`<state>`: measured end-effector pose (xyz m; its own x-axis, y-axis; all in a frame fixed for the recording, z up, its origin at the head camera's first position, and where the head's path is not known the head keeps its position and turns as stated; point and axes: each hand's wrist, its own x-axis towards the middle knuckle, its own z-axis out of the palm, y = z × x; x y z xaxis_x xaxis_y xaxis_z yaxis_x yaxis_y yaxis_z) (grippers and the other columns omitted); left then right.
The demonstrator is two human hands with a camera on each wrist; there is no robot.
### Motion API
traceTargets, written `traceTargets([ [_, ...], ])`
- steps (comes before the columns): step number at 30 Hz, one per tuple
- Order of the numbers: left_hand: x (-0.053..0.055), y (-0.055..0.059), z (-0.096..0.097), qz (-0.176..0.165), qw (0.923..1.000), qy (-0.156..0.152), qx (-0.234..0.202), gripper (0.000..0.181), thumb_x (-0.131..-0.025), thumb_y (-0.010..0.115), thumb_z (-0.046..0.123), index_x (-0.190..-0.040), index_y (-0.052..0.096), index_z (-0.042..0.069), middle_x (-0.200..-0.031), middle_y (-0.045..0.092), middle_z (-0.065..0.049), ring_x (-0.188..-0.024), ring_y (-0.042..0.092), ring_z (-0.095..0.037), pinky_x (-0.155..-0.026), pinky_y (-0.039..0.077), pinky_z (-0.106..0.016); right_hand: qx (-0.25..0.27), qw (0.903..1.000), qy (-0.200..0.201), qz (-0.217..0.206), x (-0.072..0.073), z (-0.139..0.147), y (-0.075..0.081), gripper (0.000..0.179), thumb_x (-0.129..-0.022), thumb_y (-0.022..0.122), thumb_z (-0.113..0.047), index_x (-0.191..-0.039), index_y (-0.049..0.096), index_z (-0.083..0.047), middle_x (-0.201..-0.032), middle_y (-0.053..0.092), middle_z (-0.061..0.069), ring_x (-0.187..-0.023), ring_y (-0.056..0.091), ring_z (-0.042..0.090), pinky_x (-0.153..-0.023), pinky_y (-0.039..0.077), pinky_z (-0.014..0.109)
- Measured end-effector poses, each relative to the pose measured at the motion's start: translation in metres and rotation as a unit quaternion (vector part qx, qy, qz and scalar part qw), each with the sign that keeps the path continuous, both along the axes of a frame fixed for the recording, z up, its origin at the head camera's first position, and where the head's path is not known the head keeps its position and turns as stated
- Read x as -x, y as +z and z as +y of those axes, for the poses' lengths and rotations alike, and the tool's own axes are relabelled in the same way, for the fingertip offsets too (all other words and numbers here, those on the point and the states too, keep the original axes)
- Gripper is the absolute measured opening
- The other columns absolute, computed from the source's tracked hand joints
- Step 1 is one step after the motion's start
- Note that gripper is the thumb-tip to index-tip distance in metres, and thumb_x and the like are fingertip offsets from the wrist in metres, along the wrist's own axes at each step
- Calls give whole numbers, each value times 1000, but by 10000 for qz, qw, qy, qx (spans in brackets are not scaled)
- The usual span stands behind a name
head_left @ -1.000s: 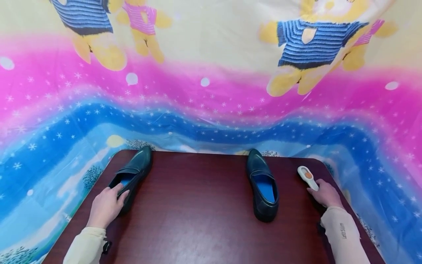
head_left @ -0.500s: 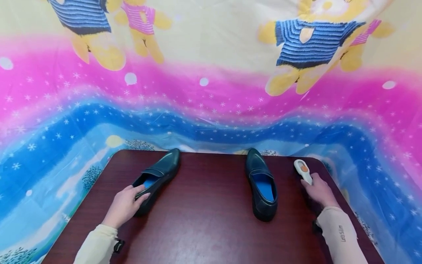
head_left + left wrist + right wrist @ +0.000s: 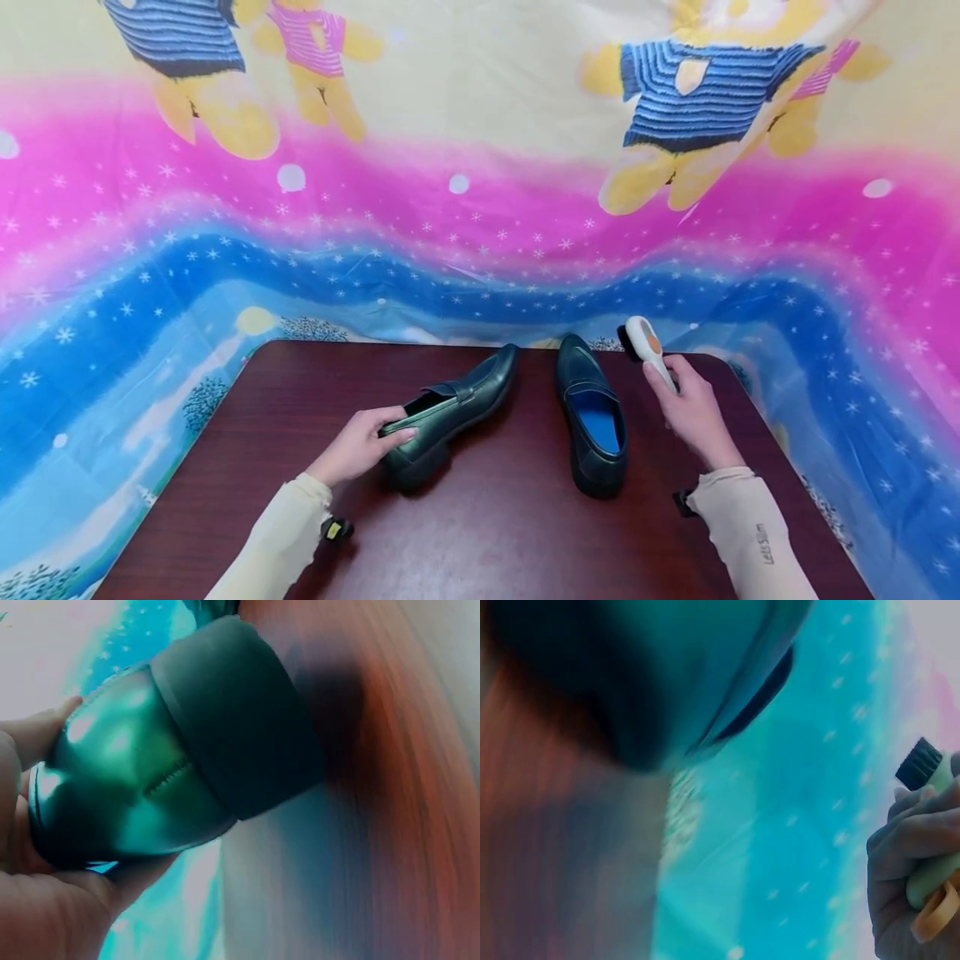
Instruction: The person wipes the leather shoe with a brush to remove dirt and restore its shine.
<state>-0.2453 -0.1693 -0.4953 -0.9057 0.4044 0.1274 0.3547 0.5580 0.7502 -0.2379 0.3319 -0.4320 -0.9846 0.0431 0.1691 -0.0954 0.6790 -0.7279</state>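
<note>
My left hand grips a dark green leather loafer by the back of its opening, toe pointing away and to the right. Its shiny heel counter and dark heel block fill much of the left wrist view, tilted over the tabletop. In my right hand is a shoe brush with a white handle, an orange oval on its back and black bristles. A tan loop hangs from the handle end in the right wrist view. The matching loafer, with a blue insole, stands between the hands.
The dark red wooden table has rounded far corners. Behind it and along both sides hangs a printed cloth with bears and snowflakes, close to the table's edges. The standing loafer's toe reaches the far edge.
My left hand has carried its loafer from the table's left side rightward toward the other one, tilting it. My right hand has raised the brush and brought it left, nearer the standing loafer.
</note>
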Motion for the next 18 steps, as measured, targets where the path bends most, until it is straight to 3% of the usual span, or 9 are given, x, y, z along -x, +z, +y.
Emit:
traceTargets([
  [2,10,-2,10,-137,9995,-136,-230,20,-98,72,37,-102,72,17,-100,68,1,-92,60,-13,-82,50,-33,61,9995,119,283,-4,-14,6,49,-110,45,-48,-136,51,-7,-81,52,15,-48,52,23,-47,47,36],
  [6,28,-9,25,-586,9944,-159,-868,24,-96,75,31,-85,60,16,-78,48,2,-79,49,-16,-74,41,-32,-73,9957,320,870,-11,-46,12,33,-110,52,-37,-124,59,-8,-76,53,9,-55,51,21,-52,45,33],
  [13,47,-22,35,-837,9850,215,-1494,23,-94,79,29,-95,63,12,-88,58,-1,-89,52,-20,-77,44,-30,-541,9883,776,1197,-19,-108,5,24,-106,61,-29,-120,62,-9,-79,58,3,-67,51,16,-61,44,31],
  [16,52,-27,35,-936,9814,181,-1667,23,-94,78,29,-99,65,11,-93,60,-4,-90,54,-21,-76,46,-29,-674,9862,1040,1096,-21,-133,-6,24,-104,64,-31,-119,63,-12,-80,59,-2,-67,51,12,-62,43,30],
  [18,52,-29,33,-884,9832,172,-1587,26,-92,81,27,-105,63,12,-98,61,-6,-91,55,-22,-77,47,-30,-701,9856,1279,856,-21,-148,-15,23,-103,65,-32,-118,62,-16,-81,59,-5,-66,51,10,-61,43,29],
])
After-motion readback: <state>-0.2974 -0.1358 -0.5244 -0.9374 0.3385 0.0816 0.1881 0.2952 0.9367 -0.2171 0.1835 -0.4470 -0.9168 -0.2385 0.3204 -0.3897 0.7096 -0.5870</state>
